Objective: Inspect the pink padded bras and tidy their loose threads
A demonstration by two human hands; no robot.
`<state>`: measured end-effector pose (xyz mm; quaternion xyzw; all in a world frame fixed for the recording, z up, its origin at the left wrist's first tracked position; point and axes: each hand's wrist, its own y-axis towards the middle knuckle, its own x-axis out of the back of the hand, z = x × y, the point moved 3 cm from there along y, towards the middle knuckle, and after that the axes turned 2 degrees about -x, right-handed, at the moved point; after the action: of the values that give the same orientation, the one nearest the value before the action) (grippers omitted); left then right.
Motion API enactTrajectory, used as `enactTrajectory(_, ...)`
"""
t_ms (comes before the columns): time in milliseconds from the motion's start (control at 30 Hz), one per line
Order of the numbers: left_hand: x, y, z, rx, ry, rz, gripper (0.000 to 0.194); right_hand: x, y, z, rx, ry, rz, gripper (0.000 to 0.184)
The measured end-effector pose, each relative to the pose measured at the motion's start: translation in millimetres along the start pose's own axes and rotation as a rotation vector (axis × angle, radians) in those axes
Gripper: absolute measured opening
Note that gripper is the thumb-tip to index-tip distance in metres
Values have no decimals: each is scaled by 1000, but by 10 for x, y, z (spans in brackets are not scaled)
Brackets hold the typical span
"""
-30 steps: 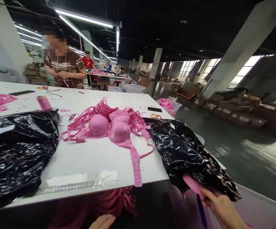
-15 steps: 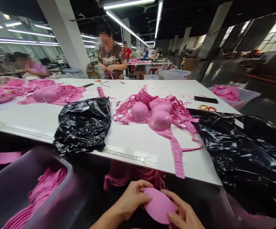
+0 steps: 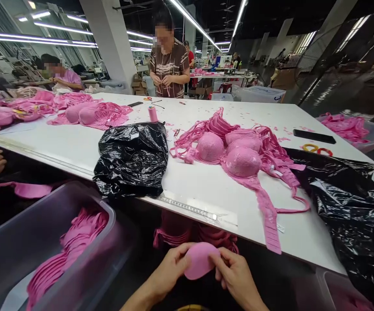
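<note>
Just off the worktop's near edge: oval pink pad, between left hand and right hand | left: pinching pad's left rim | right: pinching right rim, thumb on face | bra pile: toward right edge | black bag: over right edge

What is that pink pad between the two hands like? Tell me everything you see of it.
The pink pad is rounded, plain and smooth-looking, perhaps foam or fabric. It is held up in front of the white table, one broad face toward the camera, its back hidden. The left hand pinches its left side, the right hand its right.
</note>
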<state>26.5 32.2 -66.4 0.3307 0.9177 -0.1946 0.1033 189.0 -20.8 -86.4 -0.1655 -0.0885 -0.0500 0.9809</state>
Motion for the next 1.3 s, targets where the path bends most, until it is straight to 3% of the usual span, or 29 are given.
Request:
enactTrajectory(100, -5, -16, 3, 25, 9, 22, 47, -78, 69, -32, -68, 50, 77, 51)
enactTrajectory(200, 36, -14, 40, 79, -63, -25, 45, -89, 84, 0, -24, 133, 198, 50)
enactTrajectory(300, 87, -22, 46, 111, -145, -41, 46, -21, 40, 59, 92, 156, 215, 45)
enactTrajectory(433, 110, -30, 24, 182, -218, -36, 45, 12, -13, 141, 340, -20, 231, 29)
enactTrajectory(533, 88, -21, 8, 201, -211, -15, 45, -34, 10, 155, 409, -44, 262, 20)
enactTrajectory(733, 44, -17, 11, 92, -34, -76, 37, -185, 25, 149, 373, 13, 188, 15)
enactTrajectory(867, 1, -29, 7, 45, 39, -142, 33, -277, 9, 108, 402, 41, 7, 18)
enactTrajectory(1000, -29, -36, -66, -10, 248, -161, 36, -307, 31, -4, 272, 165, -128, 20)
enactTrajectory(1133, -16, -57, -96, 10, 412, -217, 29, -318, 9, -12, 135, 292, -87, 31)
enactTrajectory(1200, -14, -73, -67, 50, 359, -210, 24, -324, -9, 45, 96, 328, -37, 37)
enactTrajectory(1300, -7, -98, -9, 80, 219, -188, 27, -369, -11, 141, 46, 382, 158, 31)
